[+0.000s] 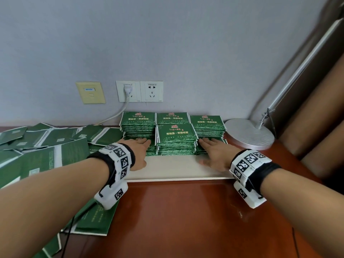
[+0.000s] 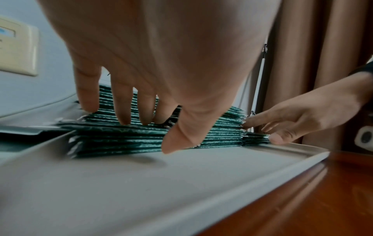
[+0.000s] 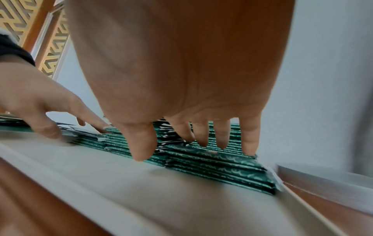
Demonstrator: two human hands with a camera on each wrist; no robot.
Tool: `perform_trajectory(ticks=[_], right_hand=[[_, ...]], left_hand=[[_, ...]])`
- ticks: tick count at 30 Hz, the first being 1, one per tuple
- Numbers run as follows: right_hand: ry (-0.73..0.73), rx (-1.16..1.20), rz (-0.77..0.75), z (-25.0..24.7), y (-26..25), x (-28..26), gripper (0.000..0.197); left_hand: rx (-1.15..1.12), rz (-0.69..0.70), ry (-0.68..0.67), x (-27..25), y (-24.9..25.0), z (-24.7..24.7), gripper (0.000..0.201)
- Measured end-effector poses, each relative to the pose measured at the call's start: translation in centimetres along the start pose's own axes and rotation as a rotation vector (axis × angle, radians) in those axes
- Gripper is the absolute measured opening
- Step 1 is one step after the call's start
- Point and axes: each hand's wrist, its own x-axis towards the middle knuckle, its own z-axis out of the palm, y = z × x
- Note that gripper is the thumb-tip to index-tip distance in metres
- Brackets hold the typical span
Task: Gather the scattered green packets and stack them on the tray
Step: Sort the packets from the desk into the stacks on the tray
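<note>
From the head view, several stacks of green packets (image 1: 176, 138) stand on the far half of the white tray (image 1: 178, 170), reaching to its back edge against the wall, their printed faces up and their text lines running along the tray's long, left-to-right axis. The left hand (image 1: 138, 153) and right hand (image 1: 214, 155) lie flat, fingers straight, on low stacks either side of the taller middle front one, gripping nothing. A loose heap of scattered packets (image 1: 42, 146) covers the left end of the desk (image 1: 186, 220), so I judge the job perhaps half done. In the left wrist view, the left fingers (image 2: 123, 103) reach down straight onto the stack top, thumb free above the bare tray floor. In the right wrist view, the right fingers (image 3: 222, 135) are likewise extended, tips on the packet edges near the tray's right rim.
</note>
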Motion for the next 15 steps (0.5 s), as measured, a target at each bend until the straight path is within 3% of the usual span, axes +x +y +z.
perform_trajectory(ticks=[3, 8, 15], right_hand=[[0.116, -0.037, -0.005, -0.5, -0.7, -1.7, 0.072], [0.171, -0.136, -0.008, -2.3, -3.9, -5.1, 0.034], [0.252, -0.105, -0.208, -4.1, -12.2, -9.0, 0.039]], left_hand=[[-0.023, -0.014, 0.036, -1.4, -0.4, 0.3, 0.079], [-0.014, -0.022, 0.104, -5.3, -1.7, 0.4, 0.065], [-0.071, -0.109, 0.103, -12.7, -4.1, 2.1, 0.042]])
